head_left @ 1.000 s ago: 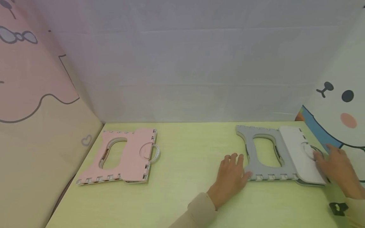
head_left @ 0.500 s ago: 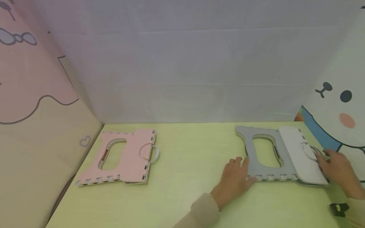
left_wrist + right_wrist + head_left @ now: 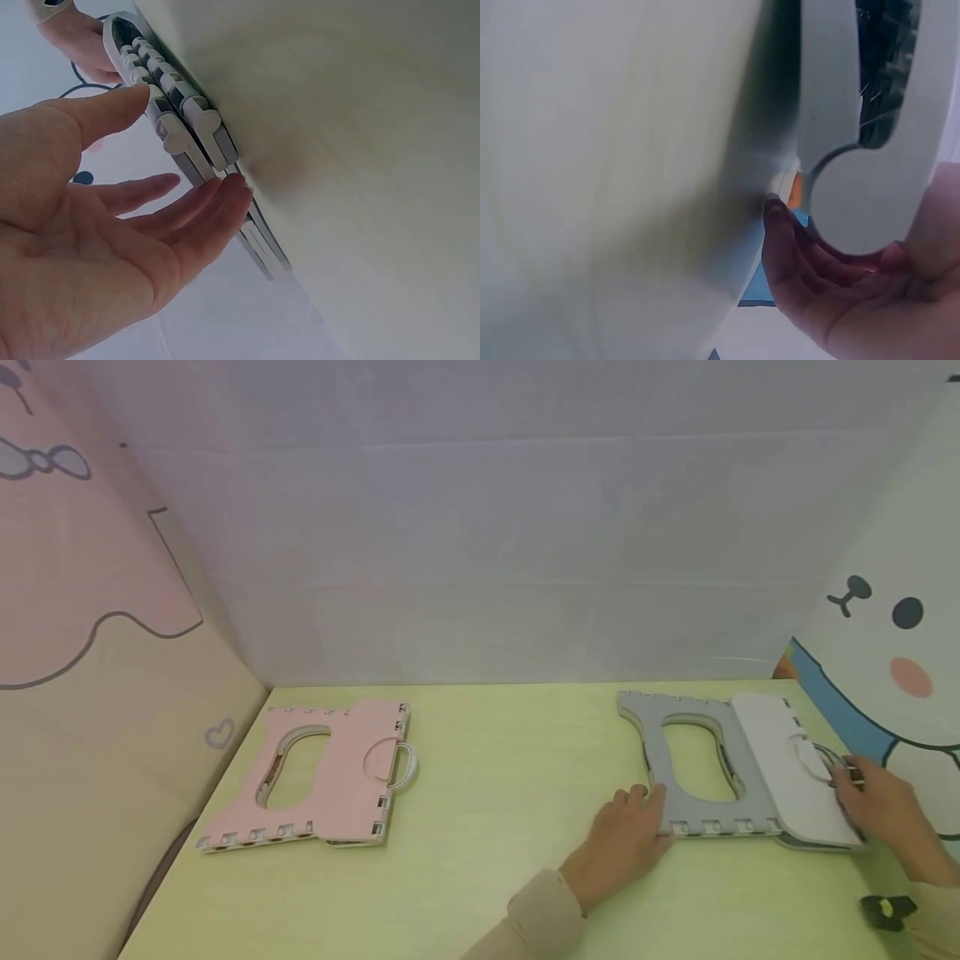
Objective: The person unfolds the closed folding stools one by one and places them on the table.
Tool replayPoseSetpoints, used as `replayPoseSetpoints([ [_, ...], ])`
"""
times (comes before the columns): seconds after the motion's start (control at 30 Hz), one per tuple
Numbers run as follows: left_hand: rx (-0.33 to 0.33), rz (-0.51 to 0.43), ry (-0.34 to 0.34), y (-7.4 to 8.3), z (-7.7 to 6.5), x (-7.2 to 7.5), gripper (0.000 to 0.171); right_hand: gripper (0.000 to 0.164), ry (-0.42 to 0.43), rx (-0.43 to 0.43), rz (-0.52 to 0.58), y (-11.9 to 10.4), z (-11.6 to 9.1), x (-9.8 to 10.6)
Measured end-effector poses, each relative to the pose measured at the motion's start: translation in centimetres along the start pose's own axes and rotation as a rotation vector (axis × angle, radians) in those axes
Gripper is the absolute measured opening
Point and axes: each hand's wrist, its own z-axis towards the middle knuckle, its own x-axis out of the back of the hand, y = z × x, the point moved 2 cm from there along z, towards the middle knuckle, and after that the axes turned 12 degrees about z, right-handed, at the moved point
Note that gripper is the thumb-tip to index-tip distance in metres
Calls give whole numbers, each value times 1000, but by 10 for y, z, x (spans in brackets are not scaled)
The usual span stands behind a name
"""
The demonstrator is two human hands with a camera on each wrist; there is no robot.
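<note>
A folded step stool (image 3: 675, 777), grey with a white top panel, lies flat at the table's right side. My right hand (image 3: 888, 802) holds its right edge by the carry handle (image 3: 827, 758), thumb near the white panel. In the right wrist view the fingers of that hand (image 3: 847, 300) curl beneath the rounded end of the stool (image 3: 862, 202). At the stool's near left corner is my left hand (image 3: 622, 839), fingertips against the left edge and thumb at the front edge. The left wrist view shows this hand (image 3: 112, 232) with relaxed fingers spread around the corner of the folded legs (image 3: 180, 112).
A pink folded step stool (image 3: 348, 793) lies at the left side of the pale green table (image 3: 510, 727), its handle pointing right. Grey sheeting (image 3: 480, 552) stands behind the table, with printed cartoon panels on both sides. A small black object (image 3: 887, 912) is beside the right sleeve.
My left hand has slid right, up against the stool's near left corner. The right hand's fingers have settled around the handle at the right edge. Both stools lie where they were.
</note>
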Motion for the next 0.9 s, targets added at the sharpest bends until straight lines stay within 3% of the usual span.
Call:
replayPoseSetpoints([
  [0.5, -117, 11, 63, 0, -3, -2, 53, 49, -2, -38, 30, 8, 4, -3],
  [0.77, -138, 44, 92, 0, -4, -2, 51, 46, 30, -21, 57, 10, 5, -3],
  [0.9, -144, 30, 90, -1, -5, 1, 51, 46, 38, -56, 44, 9, 7, -3],
])
